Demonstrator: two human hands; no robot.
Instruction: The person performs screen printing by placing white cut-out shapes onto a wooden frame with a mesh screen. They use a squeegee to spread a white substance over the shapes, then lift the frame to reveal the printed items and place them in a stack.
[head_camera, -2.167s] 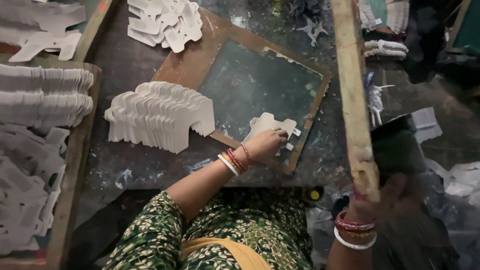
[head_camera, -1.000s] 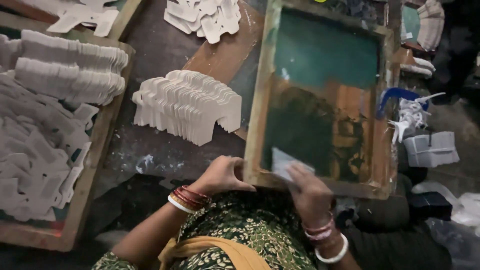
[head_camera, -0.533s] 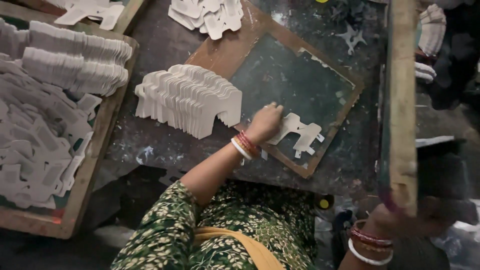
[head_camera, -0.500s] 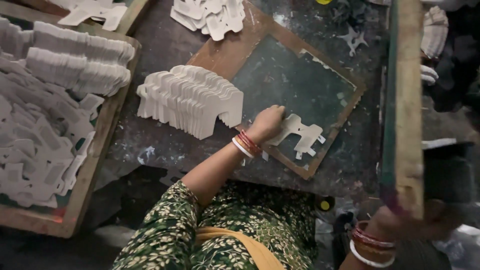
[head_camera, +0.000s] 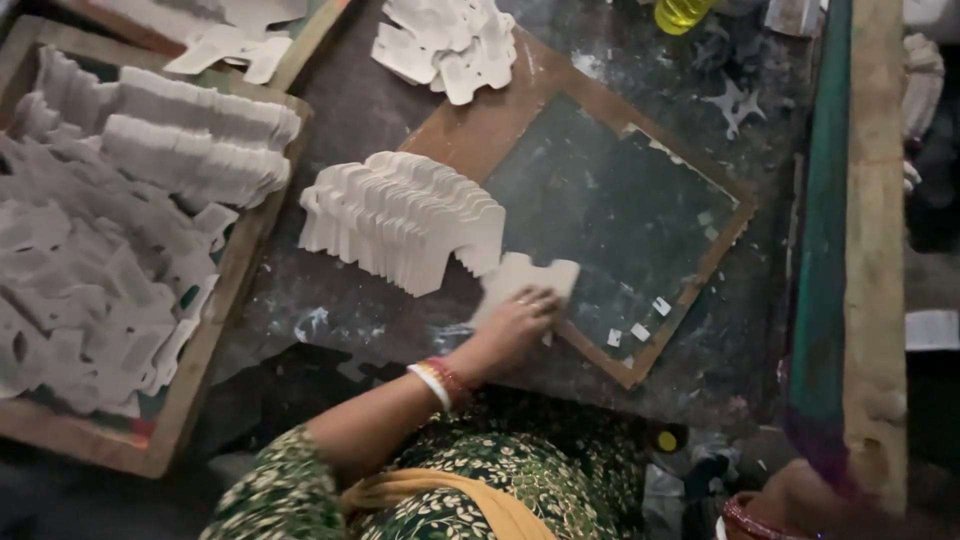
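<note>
A view from above shows a dark, paint-stained counter (head_camera: 350, 290). At its middle lies a flat wooden-bordered board with a dark green face (head_camera: 610, 205), which serves as the landmark here.

The person's left hand (head_camera: 515, 322) rests at the near left edge of that board, palm down, fingers (head_camera: 535, 300) pressed together and flat on a white die-cut card piece (head_camera: 525, 278). The card lies half on the board's border, half on the counter. The forearm reaches up from the lower left, wrist ringed with red and white bangles (head_camera: 437, 380).

Just left of the board stands a fanned stack of matching white card pieces (head_camera: 405, 222). Well left of it, a wooden tray (head_camera: 225, 300) is heaped with many more. Another loose pile of white pieces (head_camera: 445, 45) sits beyond the board's far corner. The heaped tray and standing stack suggest the work is well along, with plenty left.

Right of the board, a wooden frame with a green inner face (head_camera: 850, 250) stands tilted up. The right hand (head_camera: 790, 500) grips its near end; the fingers' state cannot be told.
</note>
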